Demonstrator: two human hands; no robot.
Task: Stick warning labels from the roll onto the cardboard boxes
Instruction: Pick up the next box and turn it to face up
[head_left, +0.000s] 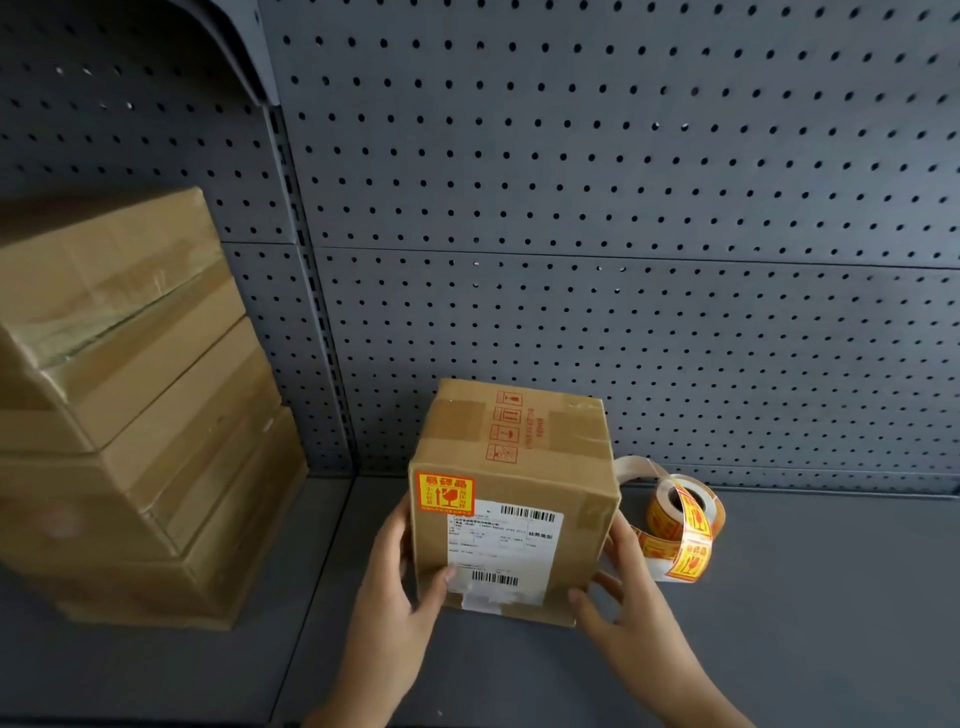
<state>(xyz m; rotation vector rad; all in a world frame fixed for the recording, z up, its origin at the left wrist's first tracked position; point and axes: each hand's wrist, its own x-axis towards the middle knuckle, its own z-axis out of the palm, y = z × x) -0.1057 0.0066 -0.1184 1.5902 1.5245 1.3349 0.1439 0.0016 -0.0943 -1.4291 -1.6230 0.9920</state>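
Note:
A small cardboard box (524, 462) stands on the grey shelf (779, 597). Its near face carries a white shipping label (501, 551) and, at the upper left corner, an orange-and-yellow warning label (444, 493). My left hand (395, 592) grips the box's left side with the thumb on the near face. My right hand (618, 597) grips its right lower corner. The roll of warning labels (685, 512) lies on the shelf just right of the box, with a strip of labels trailing forward beside my right hand.
A stack of larger taped cardboard boxes (130, 405) fills the shelf's left side. A grey pegboard wall (623, 208) closes off the back. An upright post (306, 291) divides the pegboard panels.

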